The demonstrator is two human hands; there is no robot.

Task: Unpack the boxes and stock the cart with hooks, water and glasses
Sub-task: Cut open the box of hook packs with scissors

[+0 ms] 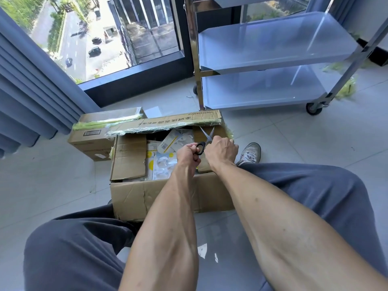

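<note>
— Gripping what, at frame centre?
— The left hand (pixel 187 154) curls around the black handle of the scissors (pixel 204 141), blades apart. The right hand (pixel 222 152) is closed beside them; its grip is hidden.
— And the box (pixel 168 185)?
— Open on the floor, hook packets (pixel 170 152) inside. The cart (pixel 273 59) stands upper right.

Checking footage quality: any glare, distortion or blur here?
Head view: daylight from the window glares off the cart shelves; the wide lens bends the curtain and frame edges; the scissors and open box look sharp.
</note>
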